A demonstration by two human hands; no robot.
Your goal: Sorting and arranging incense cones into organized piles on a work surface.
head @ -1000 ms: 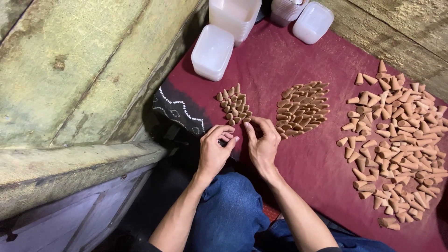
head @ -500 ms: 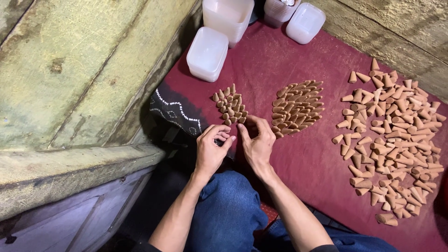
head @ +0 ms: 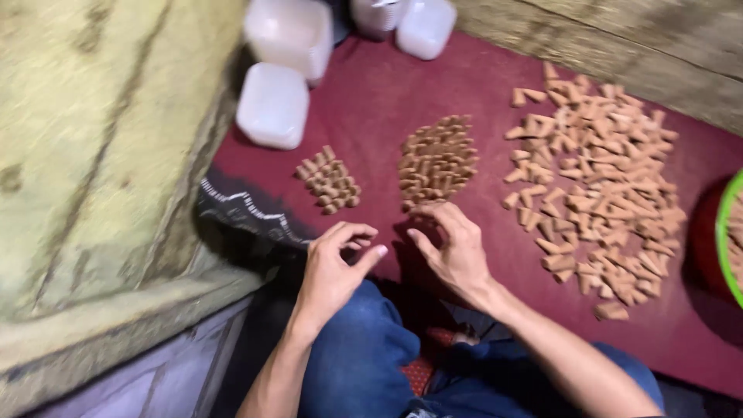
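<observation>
Two hands work low over the red cloth [head: 480, 93], and I see them from above, a little blurred. My left hand [head: 333, 267] is curled, thumb and fingers bent inward toward each other with a narrow gap between them; whether something small sits inside that curl I cannot tell. My right hand [head: 457, 248] lies just beside it, palm down, fingers loosely spread and half open, its fingertips [head: 433, 210] reaching the near edge of the middle pile [head: 437, 159] of tan cones; whether they pinch a cone I cannot tell. That middle pile sits just beyond the right hand, its cones packed close. Beyond the left hand and a little further out is a small pile [head: 329, 179], also packed tight, apart from both hands. Off to the right of the right hand spreads a loose heap [head: 596, 170] of the same cones, scattered at all angles, well apart from the fingers. Further right still, a green rim [head: 727, 232] shows at the frame edge. Past the small pile stand white tubs [head: 272, 104], with more of them at the far end of the cloth. Left of the left hand runs a worn yellowish wall [head: 101, 139], and under both wrists are blue jeans [head: 364, 364].
</observation>
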